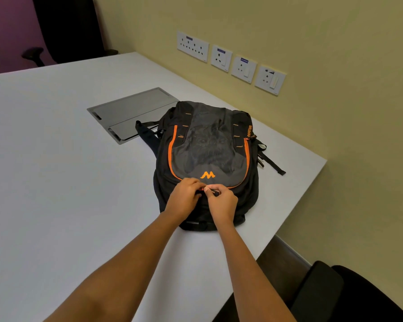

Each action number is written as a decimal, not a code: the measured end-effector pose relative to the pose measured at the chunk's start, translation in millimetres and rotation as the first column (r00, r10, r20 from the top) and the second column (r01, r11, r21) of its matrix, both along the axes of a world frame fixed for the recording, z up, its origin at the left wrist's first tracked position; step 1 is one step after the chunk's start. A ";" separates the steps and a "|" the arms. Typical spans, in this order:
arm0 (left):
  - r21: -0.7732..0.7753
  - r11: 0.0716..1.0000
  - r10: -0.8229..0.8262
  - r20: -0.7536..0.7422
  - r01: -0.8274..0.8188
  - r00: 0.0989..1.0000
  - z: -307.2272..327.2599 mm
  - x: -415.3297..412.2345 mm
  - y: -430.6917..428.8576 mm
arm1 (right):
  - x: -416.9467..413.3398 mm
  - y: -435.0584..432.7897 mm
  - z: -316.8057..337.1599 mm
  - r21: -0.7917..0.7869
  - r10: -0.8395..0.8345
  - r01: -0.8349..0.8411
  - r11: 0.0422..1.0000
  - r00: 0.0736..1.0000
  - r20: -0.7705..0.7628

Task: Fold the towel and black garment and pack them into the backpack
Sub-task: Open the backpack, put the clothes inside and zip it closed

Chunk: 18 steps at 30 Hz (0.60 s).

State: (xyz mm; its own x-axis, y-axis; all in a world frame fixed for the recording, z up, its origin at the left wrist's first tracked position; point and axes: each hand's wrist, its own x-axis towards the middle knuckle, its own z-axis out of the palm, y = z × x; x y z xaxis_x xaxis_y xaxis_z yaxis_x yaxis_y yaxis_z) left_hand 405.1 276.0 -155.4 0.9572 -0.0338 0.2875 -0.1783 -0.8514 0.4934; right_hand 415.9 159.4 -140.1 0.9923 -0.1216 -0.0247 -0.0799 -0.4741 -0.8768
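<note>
A black and grey backpack (pixel 207 145) with orange zip lines and an orange logo lies flat on the white table (pixel 56 159), its top end nearest me. My left hand (pixel 184 197) grips the fabric at the near edge of the front pocket. My right hand (pixel 221 201) pinches a zip pull beside it, fingers curled. The two hands meet at the orange zip. No towel or black garment shows anywhere in view.
A grey cable hatch (pixel 126 112) is set into the table behind the backpack. Black straps (pixel 271 162) trail off the bag toward the table's right edge. Wall sockets (pixel 230 61) line the yellow wall. Black chairs stand at far left (pixel 63 31) and near right (pixel 335 293).
</note>
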 end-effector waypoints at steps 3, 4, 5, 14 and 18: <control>0.008 0.996 0.090 -0.024 -0.090 0.996 5.5 2.2 -3.7 | -2.1 -3.9 1.3 -0.036 0.002 -0.002 0.999 1.000 0.000; 0.024 0.994 0.104 -0.043 -0.103 0.994 9.1 5.1 -3.1 | -1.8 -5.7 1.8 -0.036 -0.010 0.010 0.999 1.000 -0.008; 0.038 0.993 0.115 -0.058 -0.112 0.992 13.0 7.5 -1.9 | -1.1 -8.8 3.5 -0.031 -0.027 0.026 0.999 1.000 -0.016; 0.117 0.976 0.211 -0.274 -0.185 0.938 33.0 14.8 -6.6 | 22.0 -89.9 10.9 0.007 -0.315 0.315 0.949 0.948 -0.037; 0.149 0.989 0.069 -0.362 -0.015 0.930 50.6 29.9 -31.1 | 24.3 -92.4 14.2 0.022 -0.210 0.210 0.977 0.978 -0.006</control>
